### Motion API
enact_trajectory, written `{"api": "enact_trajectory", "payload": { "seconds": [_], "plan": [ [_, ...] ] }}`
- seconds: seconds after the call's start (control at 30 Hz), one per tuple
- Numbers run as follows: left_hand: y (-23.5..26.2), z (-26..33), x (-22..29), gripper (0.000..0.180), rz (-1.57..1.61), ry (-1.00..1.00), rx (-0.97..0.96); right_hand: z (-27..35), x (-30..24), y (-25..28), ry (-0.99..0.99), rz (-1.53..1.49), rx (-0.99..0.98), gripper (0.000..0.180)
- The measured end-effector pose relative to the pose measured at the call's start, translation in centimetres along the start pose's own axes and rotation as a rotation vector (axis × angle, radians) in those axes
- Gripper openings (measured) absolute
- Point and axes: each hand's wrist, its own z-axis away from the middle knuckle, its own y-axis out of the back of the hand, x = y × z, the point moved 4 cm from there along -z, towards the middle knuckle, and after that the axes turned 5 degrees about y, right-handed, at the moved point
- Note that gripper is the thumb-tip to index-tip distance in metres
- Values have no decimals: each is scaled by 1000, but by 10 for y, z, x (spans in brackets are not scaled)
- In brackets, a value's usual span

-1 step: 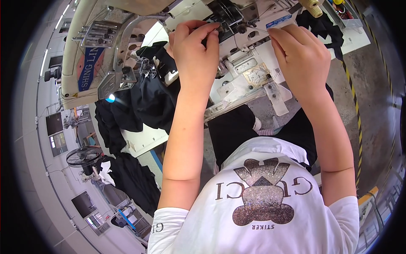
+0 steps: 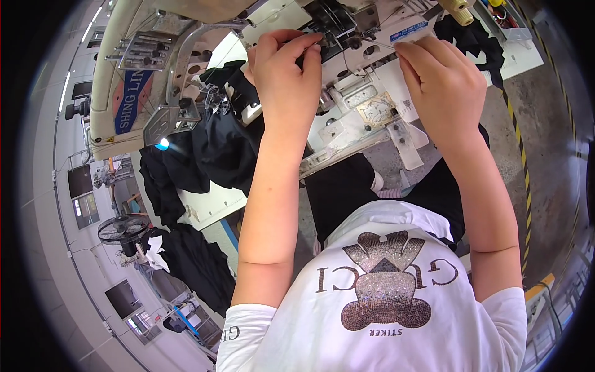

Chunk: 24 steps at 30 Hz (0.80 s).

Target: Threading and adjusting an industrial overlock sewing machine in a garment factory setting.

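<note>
An industrial sewing machine fills the top of the view, with its light-coloured head (image 2: 108, 80) at left and a white bed (image 2: 396, 84) with open metal parts. My left hand (image 2: 288, 80) is closed, thumb and forefinger pinched together beside a black mechanism (image 2: 331, 22). What sits between those fingers is hidden. Across the bed, my right hand (image 2: 443, 87) is closed too, its fingertips together near a blue label (image 2: 409, 31). A thin pale line runs from them toward the mechanism; whether it is thread or a slim tool, I cannot tell.
Black cloth (image 2: 223, 152) is heaped left of the bed, and more black fabric (image 2: 468, 46) lies at the far right. A small lamp (image 2: 162, 144) glows under the machine head. A black fan (image 2: 124, 229) stands at left. Yellow-black tape (image 2: 517, 136) marks the floor at right.
</note>
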Motion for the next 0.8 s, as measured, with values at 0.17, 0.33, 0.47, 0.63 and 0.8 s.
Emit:
{"api": "enact_trajectory", "payload": {
  "seconds": [0.17,0.33,0.47,0.63,0.8],
  "plan": [
    [5,0,4,16,-86,-22,-9,9,0,8,-84,-18,-87,10],
    [1,-1,6,15,-77,-8,-19,9,0,2,-93,-9,-5,8],
    [1,-2,6,14,-94,-2,-24,6,-2,-7,-51,-43,122,7],
    [1,-1,5,14,-79,-24,-15,3,-6,-9,-75,-33,95,7],
    [2,0,4,14,-82,5,-25,5,-6,-10,-85,-34,60,7]
  ]
}}
